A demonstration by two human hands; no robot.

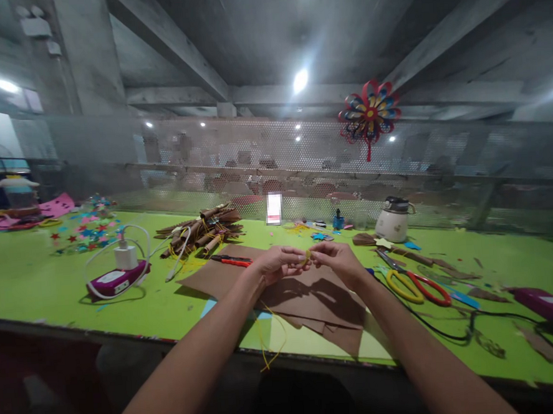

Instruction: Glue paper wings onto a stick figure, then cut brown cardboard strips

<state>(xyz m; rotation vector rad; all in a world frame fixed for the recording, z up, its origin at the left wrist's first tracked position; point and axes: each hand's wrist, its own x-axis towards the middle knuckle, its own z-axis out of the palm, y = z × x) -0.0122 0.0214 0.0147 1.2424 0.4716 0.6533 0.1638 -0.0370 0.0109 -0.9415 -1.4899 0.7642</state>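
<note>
My left hand (278, 264) and my right hand (336, 259) meet above a stack of brown paper sheets (310, 302) on the green table (37, 278). Both hands pinch a small yellowish piece (307, 256) between their fingertips. A thin yellow string (268, 332) hangs down from under my left hand past the table's front edge. Both hands' fingers are closed round the piece.
Yellow and red scissors (417, 284) lie right of my hands, a red-handled tool (231, 260) to the left. A pile of brown rolled pieces (203, 231), a charger on a purple box (116, 279), a white pot (392, 220), coloured stars (88, 232) and black cables (457, 333) sit around. A mesh screen stands behind.
</note>
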